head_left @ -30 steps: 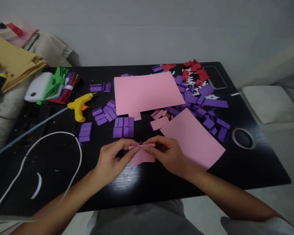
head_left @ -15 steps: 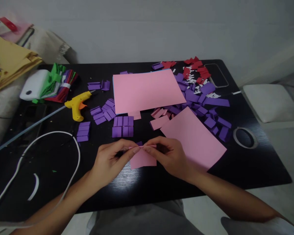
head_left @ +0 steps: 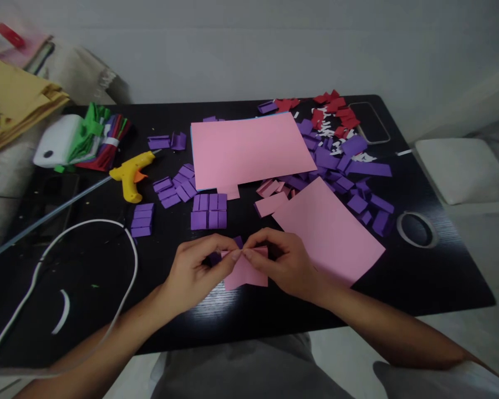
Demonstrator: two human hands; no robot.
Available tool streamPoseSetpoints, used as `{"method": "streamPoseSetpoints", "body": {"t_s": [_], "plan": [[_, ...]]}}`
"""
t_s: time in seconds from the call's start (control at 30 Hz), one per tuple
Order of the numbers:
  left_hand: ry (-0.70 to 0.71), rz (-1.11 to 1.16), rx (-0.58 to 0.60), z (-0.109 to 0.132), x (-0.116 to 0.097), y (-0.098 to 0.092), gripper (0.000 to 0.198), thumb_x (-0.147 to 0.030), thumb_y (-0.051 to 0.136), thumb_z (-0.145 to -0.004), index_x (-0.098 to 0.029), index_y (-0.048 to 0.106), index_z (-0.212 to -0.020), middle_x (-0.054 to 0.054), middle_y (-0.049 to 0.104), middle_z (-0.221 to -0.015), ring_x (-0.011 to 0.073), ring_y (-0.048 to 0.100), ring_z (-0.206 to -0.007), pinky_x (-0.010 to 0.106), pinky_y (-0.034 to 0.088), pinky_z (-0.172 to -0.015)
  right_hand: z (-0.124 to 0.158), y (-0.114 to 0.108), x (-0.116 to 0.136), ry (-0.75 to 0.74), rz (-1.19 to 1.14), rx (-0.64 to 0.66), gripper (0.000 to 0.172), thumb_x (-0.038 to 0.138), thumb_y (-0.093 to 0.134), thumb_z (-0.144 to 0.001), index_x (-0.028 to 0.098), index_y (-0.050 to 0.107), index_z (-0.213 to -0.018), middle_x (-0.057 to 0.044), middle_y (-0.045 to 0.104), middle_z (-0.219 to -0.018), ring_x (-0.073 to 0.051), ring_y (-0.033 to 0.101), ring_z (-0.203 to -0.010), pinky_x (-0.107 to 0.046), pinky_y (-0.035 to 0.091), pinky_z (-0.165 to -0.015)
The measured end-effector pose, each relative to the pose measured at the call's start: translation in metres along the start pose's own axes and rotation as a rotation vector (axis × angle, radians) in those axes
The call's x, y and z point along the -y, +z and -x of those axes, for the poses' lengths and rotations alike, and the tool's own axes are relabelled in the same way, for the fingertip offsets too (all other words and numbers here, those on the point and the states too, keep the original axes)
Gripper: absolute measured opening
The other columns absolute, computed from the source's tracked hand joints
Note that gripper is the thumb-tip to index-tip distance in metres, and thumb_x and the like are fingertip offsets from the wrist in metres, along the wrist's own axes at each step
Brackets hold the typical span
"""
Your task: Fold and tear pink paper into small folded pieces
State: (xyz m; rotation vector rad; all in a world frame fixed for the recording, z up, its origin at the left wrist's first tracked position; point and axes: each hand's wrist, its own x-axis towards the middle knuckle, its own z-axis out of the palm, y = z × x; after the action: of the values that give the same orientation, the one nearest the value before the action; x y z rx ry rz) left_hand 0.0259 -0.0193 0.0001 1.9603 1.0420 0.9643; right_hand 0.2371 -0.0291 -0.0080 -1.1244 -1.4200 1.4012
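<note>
Between my two hands is a small piece of pink paper (head_left: 246,274), pinched along its upper edge and bent at the middle. My left hand (head_left: 203,269) is closed on its left part, thumb and forefinger together. On the other side my right hand (head_left: 280,263) pinches it close to the left fingertips. A bit of purple paper shows just behind the fingers, mostly hidden. Beyond my hands lie folded purple paper pieces (head_left: 209,211) set side by side. A larger pink sheet (head_left: 332,230) rests under and beside my right forearm.
A pink sheet on a stack (head_left: 253,149) lies mid-table. Purple folded strips (head_left: 357,205), red scraps (head_left: 347,116) and a tape roll (head_left: 417,229) are at the right. To the left are a yellow glue gun (head_left: 131,174), a white cable (head_left: 35,271) and bundled coloured paper (head_left: 91,133).
The small pink paper now bends in the middle, its upper edge tilted up between my fingers. Both hands keep their pinch, and the whole view has shifted slightly.
</note>
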Motion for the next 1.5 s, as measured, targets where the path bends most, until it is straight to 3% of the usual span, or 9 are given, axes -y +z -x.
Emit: {"method": "streamPoseSetpoints", "body": {"t_s": [0.23,0.47,0.93,1.17,1.5], "plan": [[-0.052,-0.003,-0.079,0.0,0.002,-0.0032,0.006,-0.013,0.07,-0.093,-0.018,0.072,-0.09,-0.003,0.073,-0.074,0.0069,0.064,-0.059,0.016,0.049,-0.056,-0.0019,-0.0034,-0.0022,0.052,-0.082,-0.045,0.01,0.032,0.079,-0.091,0.022,0.079,-0.091,0.0,0.075,-0.078,-0.012,0.068,-0.069,-0.023,0.055,-0.061],[-0.046,-0.03,-0.076,0.0002,0.0,-0.0011,0.005,-0.014,0.073,-0.093,-0.019,0.076,-0.093,-0.003,0.078,-0.078,0.0079,0.069,-0.065,0.015,0.052,-0.058,0.0016,0.0011,-0.0042,0.015,-0.097,-0.065,0.009,0.032,0.081,-0.09,0.024,0.08,-0.095,-0.001,0.08,-0.086,-0.015,0.075,-0.078,-0.026,0.062,-0.072],[-0.029,-0.031,-0.124,0.002,-0.0021,-0.0013,0.006,-0.014,0.072,-0.094,-0.018,0.076,-0.092,-0.004,0.077,-0.077,0.0033,0.06,-0.052,0.013,0.044,-0.048,0.0011,0.0017,-0.0029,0.008,-0.093,-0.131,0.004,0.031,0.083,-0.089,0.028,0.083,-0.092,0.001,0.084,-0.09,-0.016,0.08,-0.084,-0.028,0.065,-0.078],[-0.042,-0.015,-0.123,0.002,-0.0025,-0.001,0.006,-0.014,0.074,-0.092,-0.019,0.077,-0.091,-0.004,0.078,-0.077,0.006,0.068,-0.06,0.013,0.05,-0.055,0.002,0.002,0.0032,-0.014,-0.076,-0.11,0.004,0.029,0.079,-0.091,0.026,0.081,-0.092,0.0,0.082,-0.086,-0.015,0.076,-0.079,-0.026,0.062,-0.071],[-0.114,0.04,-0.169,-0.0033,-0.0037,-0.0046,0.006,-0.015,0.073,-0.089,-0.019,0.076,-0.087,-0.004,0.076,-0.069,0.0071,0.069,-0.057,0.013,0.054,-0.057,-0.0014,-0.0017,0.0,-0.009,-0.113,-0.158,0.008,0.032,0.08,-0.09,0.024,0.079,-0.091,0.0,0.077,-0.08,-0.014,0.071,-0.073,-0.025,0.058,-0.066]]}}
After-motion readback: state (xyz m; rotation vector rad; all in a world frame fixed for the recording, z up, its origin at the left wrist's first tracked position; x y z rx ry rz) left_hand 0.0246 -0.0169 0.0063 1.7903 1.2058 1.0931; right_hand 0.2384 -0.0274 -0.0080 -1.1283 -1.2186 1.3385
